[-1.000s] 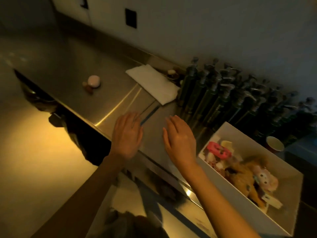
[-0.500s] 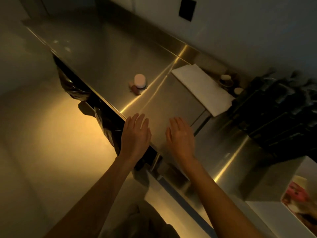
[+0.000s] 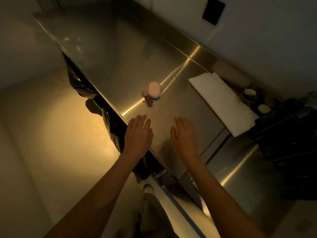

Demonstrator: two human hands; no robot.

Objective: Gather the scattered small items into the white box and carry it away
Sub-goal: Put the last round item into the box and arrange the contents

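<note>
A small white rounded item [image 3: 154, 89] stands on the steel counter [image 3: 109, 54], with a short brown tube [image 3: 148, 99] lying against its near side. My left hand [image 3: 138, 134] hovers flat over the counter's front edge, fingers apart and holding nothing, a short way below those two items. My right hand [image 3: 183, 136] is beside it over the counter, also flat and holding nothing. The white box is out of view.
A folded white cloth [image 3: 223, 103] lies on the counter to the right. Two small pale round items [image 3: 249, 92] sit in dark dishes behind it. Dark bottles [image 3: 291, 134] crowd the right side. A black bag [image 3: 80, 83] hangs below the counter's front edge.
The view has swung left along the counter, so the white box and pump bottles have slid out of frame. Both empty hands have moved closer to the white item and brown tube.
</note>
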